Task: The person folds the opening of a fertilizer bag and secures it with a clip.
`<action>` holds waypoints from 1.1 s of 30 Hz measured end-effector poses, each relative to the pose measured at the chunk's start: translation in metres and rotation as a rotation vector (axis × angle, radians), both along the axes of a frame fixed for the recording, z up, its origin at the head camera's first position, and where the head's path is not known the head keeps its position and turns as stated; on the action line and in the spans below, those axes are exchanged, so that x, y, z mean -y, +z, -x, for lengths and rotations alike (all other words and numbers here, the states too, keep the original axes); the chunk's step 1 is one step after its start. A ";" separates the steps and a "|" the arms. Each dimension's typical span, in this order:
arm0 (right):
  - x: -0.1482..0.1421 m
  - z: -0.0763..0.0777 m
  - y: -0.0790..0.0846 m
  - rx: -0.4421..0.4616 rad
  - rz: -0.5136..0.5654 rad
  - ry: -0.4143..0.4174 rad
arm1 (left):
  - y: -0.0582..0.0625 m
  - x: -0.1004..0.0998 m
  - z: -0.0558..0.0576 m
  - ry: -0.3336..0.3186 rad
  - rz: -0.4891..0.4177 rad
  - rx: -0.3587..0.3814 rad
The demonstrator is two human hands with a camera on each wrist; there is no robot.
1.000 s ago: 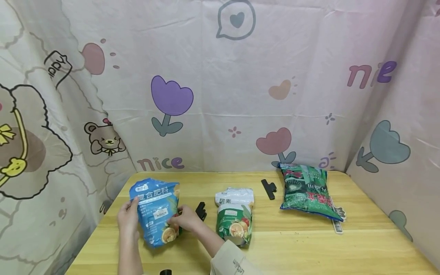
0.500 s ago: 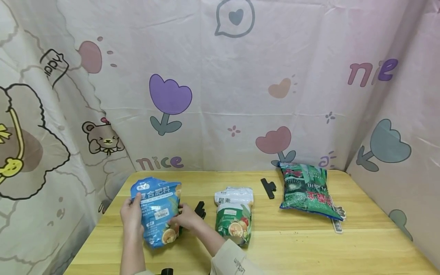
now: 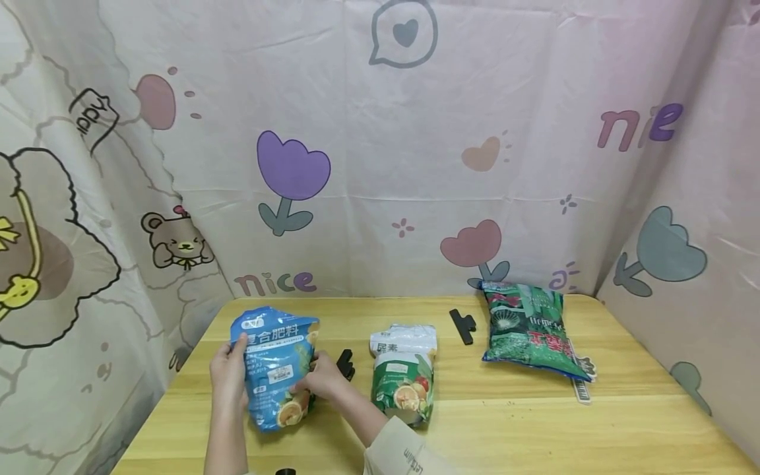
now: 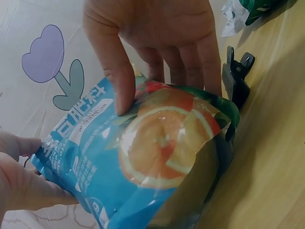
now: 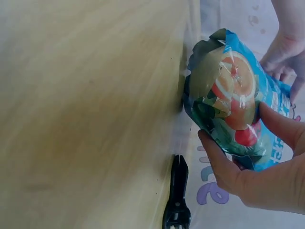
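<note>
A blue fertilizer bag [image 3: 270,389] with orange slices printed on it stands slightly tilted at the left of the table. My left hand [image 3: 225,373] grips its left side, thumb on the front face. On the opposite side, my right hand [image 3: 325,377] holds the lower edge, its thumb [image 4: 121,86] lying on the front and its fingers behind. Seen from the right wrist, the bag's base [image 5: 202,78] faces the camera, close over the wood. A black clip [image 3: 346,365] lies just beyond the right hand.
A green and white fertilizer bag [image 3: 404,389] lies at mid-table. Farther right are a second black clip [image 3: 462,326] and a green soil bag [image 3: 522,330], which partly covers a flat white piece [image 3: 583,390]. A black object [image 3: 285,472] shows at the bottom edge. Printed cloth [image 3: 356,251] hangs behind.
The blue fertilizer bag and my left hand have shifted slightly to the right. My right hand keeps its hold in nearly the same place.
</note>
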State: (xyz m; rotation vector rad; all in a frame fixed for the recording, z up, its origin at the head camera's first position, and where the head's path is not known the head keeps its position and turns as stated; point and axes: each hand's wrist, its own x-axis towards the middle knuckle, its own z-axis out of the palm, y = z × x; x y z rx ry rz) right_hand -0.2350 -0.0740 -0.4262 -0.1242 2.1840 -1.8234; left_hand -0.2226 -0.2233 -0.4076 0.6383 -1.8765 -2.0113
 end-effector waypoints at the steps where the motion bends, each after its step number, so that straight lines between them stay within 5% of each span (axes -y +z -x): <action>1: 0.001 -0.001 0.000 -0.017 -0.010 -0.008 | 0.002 -0.001 -0.001 -0.003 -0.004 -0.010; 11: 0.002 -0.006 -0.002 -0.174 -0.152 -0.028 | 0.004 -0.002 0.004 -0.050 -0.104 -0.070; 18: 0.003 -0.005 -0.003 -0.256 -0.265 -0.099 | -0.024 0.013 0.039 -0.061 -0.133 -0.144; 23: 0.004 -0.002 -0.004 -0.289 -0.315 -0.155 | -0.036 0.019 0.052 -0.081 -0.182 -0.202; 33: -0.002 0.003 0.000 -0.247 -0.269 -0.067 | -0.021 0.014 0.037 -0.069 -0.166 -0.210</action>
